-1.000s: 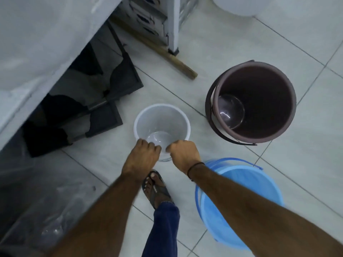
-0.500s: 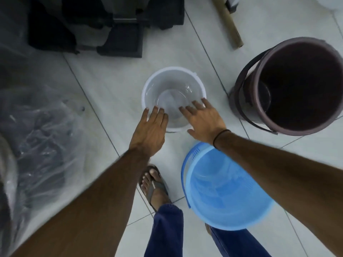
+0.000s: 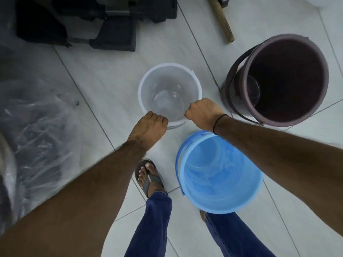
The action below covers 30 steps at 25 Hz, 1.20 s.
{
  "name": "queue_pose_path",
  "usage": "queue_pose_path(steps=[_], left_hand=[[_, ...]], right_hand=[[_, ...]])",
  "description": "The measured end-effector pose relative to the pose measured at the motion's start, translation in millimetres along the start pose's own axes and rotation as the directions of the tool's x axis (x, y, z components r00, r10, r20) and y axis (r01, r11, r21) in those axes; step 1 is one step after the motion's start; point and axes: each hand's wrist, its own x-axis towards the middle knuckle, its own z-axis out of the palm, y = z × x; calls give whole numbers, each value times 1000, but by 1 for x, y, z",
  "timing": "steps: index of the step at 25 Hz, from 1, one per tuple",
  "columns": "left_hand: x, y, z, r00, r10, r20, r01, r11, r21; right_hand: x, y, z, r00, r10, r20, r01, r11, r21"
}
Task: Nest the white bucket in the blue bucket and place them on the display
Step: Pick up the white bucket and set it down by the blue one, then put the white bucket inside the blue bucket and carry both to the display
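Plastic sheeting (image 3: 33, 138): crumpled, well left of the left hand. Left hand (image 3: 148, 127): fingers curled over the near rim of the white bucket (image 3: 169, 93). White bucket: upright on the tiled floor (image 3: 104, 80), just ahead of both hands. Right hand (image 3: 203, 113): clenched on the same rim, further right. Blue bucket (image 3: 219, 173): upright, under the right forearm, beside the sandalled foot (image 3: 148, 177). Brown bucket (image 3: 285, 78): right of the right hand.
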Motion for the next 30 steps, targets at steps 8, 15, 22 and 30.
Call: queue_pose_path(steps=[8, 15, 22, 30], left_hand=[[-116, 30, -222, 993, -99, 67, 105, 990, -91], [-174, 134, -307, 992, -118, -36, 107, 968, -229], [-126, 224, -212, 992, -88, 87, 109, 952, -284], [-92, 260, -93, 958, -124, 259, 214, 910, -356]], right_hand=[[-193, 6, -158, 999, 43, 3, -43, 991, 127], [-341, -2, -174, 1000, -23, 4, 22, 990, 142], [-332, -30, -47, 986, -32, 161, 0, 981, 196], [-265, -80, 65, 962, 22, 272, -107, 948, 301]])
